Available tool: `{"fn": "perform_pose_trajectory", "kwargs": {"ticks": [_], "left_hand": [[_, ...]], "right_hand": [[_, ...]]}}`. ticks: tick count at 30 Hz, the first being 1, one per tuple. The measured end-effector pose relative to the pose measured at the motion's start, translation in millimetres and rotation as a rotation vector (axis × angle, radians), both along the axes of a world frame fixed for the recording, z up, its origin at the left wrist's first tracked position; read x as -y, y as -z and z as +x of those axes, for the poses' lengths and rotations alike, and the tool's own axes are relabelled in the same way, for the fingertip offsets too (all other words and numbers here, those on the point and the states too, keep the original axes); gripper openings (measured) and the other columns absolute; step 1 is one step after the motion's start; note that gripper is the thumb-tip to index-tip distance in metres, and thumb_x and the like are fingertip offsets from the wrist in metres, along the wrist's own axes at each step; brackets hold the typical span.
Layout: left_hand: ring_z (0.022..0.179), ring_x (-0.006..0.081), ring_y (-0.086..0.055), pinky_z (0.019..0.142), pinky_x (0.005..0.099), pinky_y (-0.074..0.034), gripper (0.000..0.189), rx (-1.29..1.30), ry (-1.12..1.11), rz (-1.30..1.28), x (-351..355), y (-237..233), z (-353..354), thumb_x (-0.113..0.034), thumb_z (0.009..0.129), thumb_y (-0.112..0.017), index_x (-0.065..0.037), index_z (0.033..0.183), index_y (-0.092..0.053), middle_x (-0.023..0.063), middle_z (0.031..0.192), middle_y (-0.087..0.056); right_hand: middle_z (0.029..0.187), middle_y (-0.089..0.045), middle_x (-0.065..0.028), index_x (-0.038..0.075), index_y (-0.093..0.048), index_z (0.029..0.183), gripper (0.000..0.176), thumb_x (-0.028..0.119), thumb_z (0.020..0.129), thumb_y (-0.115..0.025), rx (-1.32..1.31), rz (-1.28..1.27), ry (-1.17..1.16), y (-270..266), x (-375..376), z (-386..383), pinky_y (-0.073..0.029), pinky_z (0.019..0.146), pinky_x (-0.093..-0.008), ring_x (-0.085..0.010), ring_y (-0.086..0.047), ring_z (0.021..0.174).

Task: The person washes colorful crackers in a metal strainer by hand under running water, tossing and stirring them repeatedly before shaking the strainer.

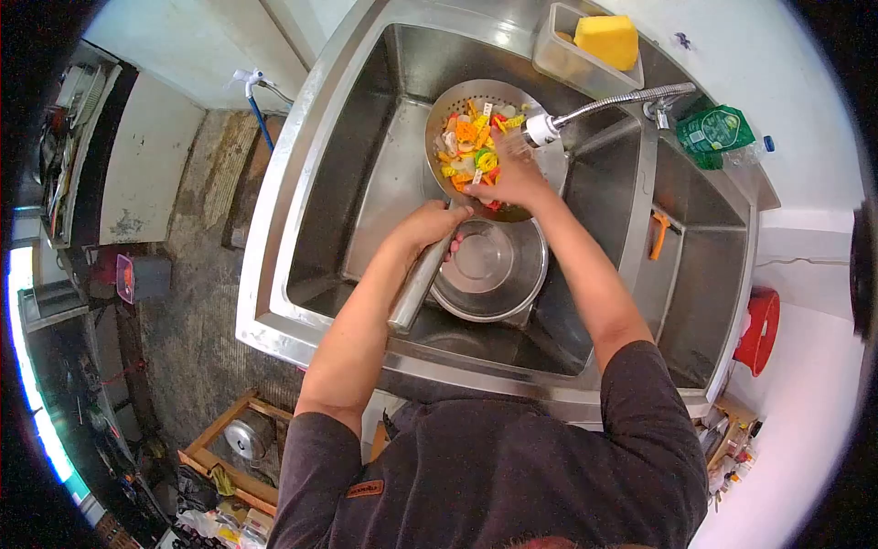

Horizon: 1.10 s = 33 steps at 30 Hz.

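My left hand (pixel 428 227) is closed around the thick metal handle (pixel 419 284) of a perforated metal strainer (pixel 521 96). The strainer's round bowl is held over the sink and contains many small yellow, orange, red, green and whitish pieces (pixel 468 137), whose kind I cannot make out. My right hand (pixel 517 178) reaches into the bowl, thumb and fingers apart, touching the pieces. Just above it is the white head of a flexible tap (pixel 541 131), and water appears to run from it. Below the strainer, a round metal bowl (pixel 489 265) stands in the sink, partly covered.
The steel sink (pixel 315 174) surrounds both hands. A plastic container (pixel 572 69) with a yellow sponge (pixel 606 42) stands on its back rim. To the right are a green bottle or pouch (pixel 713 130), an orange-handled peeler-like tool (pixel 659 236) and a red container (pixel 759 331).
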<state>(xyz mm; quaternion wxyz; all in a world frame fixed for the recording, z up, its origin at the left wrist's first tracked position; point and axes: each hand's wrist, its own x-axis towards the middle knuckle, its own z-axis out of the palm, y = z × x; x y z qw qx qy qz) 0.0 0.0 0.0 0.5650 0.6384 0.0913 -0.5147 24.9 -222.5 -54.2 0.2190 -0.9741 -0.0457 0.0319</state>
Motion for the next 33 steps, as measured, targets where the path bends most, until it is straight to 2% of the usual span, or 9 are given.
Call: {"fn": "perform_pose_trajectory", "kwargs": {"ticks": [3, 9, 11, 13, 15, 20, 26, 29, 33], "left_hand": [[0.051, 0.0128, -0.054, 0.041, 0.0302, -0.045, 0.036, 0.024, 0.047, 0.074, -31.7, -3.9, -0.9, -0.034, 0.095, -0.061, 0.000, 0.104, -0.053, 0.0034, 0.071, -0.055], [0.050, 0.0117, -0.053, 0.041, 0.0292, -0.044, 0.033, -0.021, 0.027, -0.020, 3.5, 11.3, 0.6, -0.032, 0.096, -0.060, -0.001, 0.104, -0.052, 0.0025, 0.070, -0.055], [0.050, 0.0117, -0.052, 0.041, 0.0292, -0.044, 0.033, -0.043, 0.024, -0.027, 1.3, 6.0, -0.2, -0.032, 0.096, -0.061, -0.001, 0.104, -0.051, 0.0024, 0.071, -0.055], [0.050, 0.0117, -0.052, 0.041, 0.0292, -0.044, 0.033, -0.052, 0.026, -0.028, -0.6, 11.8, 1.2, -0.031, 0.096, -0.061, -0.001, 0.105, -0.051, 0.0024, 0.071, -0.055], [0.050, 0.0117, -0.052, 0.041, 0.0291, -0.045, 0.033, -0.059, 0.024, -0.033, -1.0, 13.4, 2.0, -0.031, 0.096, -0.061, -0.001, 0.105, -0.051, 0.0023, 0.070, -0.055], [0.050, 0.0115, -0.053, 0.041, 0.0298, -0.045, 0.032, -0.009, 0.045, -0.025, 1.6, 6.7, -0.2, -0.031, 0.096, -0.060, -0.002, 0.105, -0.051, 0.0022, 0.069, -0.055], [0.050, 0.0121, -0.053, 0.041, 0.0298, -0.045, 0.030, -0.062, 0.038, -0.066, -0.4, 17.0, 1.0, -0.030, 0.096, -0.060, -0.003, 0.104, -0.052, 0.0028, 0.070, -0.056], [0.051, 0.0123, -0.053, 0.042, 0.0298, -0.045, 0.029, -0.070, 0.013, -0.056, 1.4, 18.4, 0.2, -0.031, 0.096, -0.060, -0.004, 0.103, -0.052, 0.0030, 0.070, -0.056], [0.051, 0.0119, -0.053, 0.042, 0.0297, -0.046, 0.029, -0.066, 0.043, -0.075, 0.2, 20.2, 0.8, -0.032, 0.096, -0.059, -0.005, 0.104, -0.052, 0.0031, 0.070, -0.056]], "right_hand": [[0.152, -0.034, -0.0241, 0.016, -0.018, 0.156, 0.103, 0.049, 0.076, -0.073, -0.131, 0.099, 0.082, 9.3, -43.2, -5.7, -0.029, 0.116, -0.0409, -0.0408, -0.032, 0.141], [0.123, -0.061, -0.0234, 0.017, -0.045, 0.141, 0.067, 0.036, 0.081, -0.069, -0.219, -0.090, 0.313, 34.6, 30.4, 30.2, -0.050, 0.095, -0.0434, -0.0370, -0.060, 0.113], [0.113, -0.066, -0.0203, 0.019, -0.051, 0.134, 0.052, 0.034, 0.087, -0.065, -0.038, 0.160, 0.297, 56.9, 45.3, 34.9, -0.053, 0.088, -0.0431, -0.0344, -0.065, 0.102], [0.116, -0.066, -0.0176, 0.019, -0.052, 0.134, 0.052, 0.041, 0.088, -0.066, -0.374, 0.221, 0.349, -1.8, 24.4, 26.9, -0.052, 0.089, -0.0436, -0.0332, -0.065, 0.102], [0.122, -0.064, -0.0161, 0.020, -0.052, 0.136, 0.059, 0.049, 0.087, -0.067, -0.158, 0.246, 0.091, -11.8, 19.5, 16.1, -0.050, 0.095, -0.0435, -0.0325, -0.063, 0.109], [0.135, -0.055, -0.0195, 0.020, -0.046, 0.141, 0.069, 0.050, 0.084, -0.070, 0.151, 0.078, 0.103, 4.4, -7.7, 15.4, -0.044, 0.102, -0.0438, -0.0369, -0.057, 0.120], [0.132, -0.057, -0.0172, 0.022, -0.051, 0.132, 0.053, 0.035, 0.084, -0.068, -0.174, -0.021, 0.079, 13.9, -3.8, 17.6, -0.045, 0.100, -0.0431, -0.0353, -0.056, 0.121], [0.131, -0.058, -0.0149, 0.022, -0.053, 0.127, 0.039, 0.022, 0.089, -0.061, -0.178, 0.245, 0.287, 8.1, 15.0, 24.8, -0.045, 0.099, -0.0429, -0.0341, -0.058, 0.119], [0.129, -0.059, -0.0134, 0.021, -0.051, 0.131, 0.036, 0.015, 0.095, -0.052, 0.005, 0.275, -0.027, 13.9, 30.2, 22.8, -0.044, 0.102, -0.0407, -0.0313, -0.057, 0.121]]}}
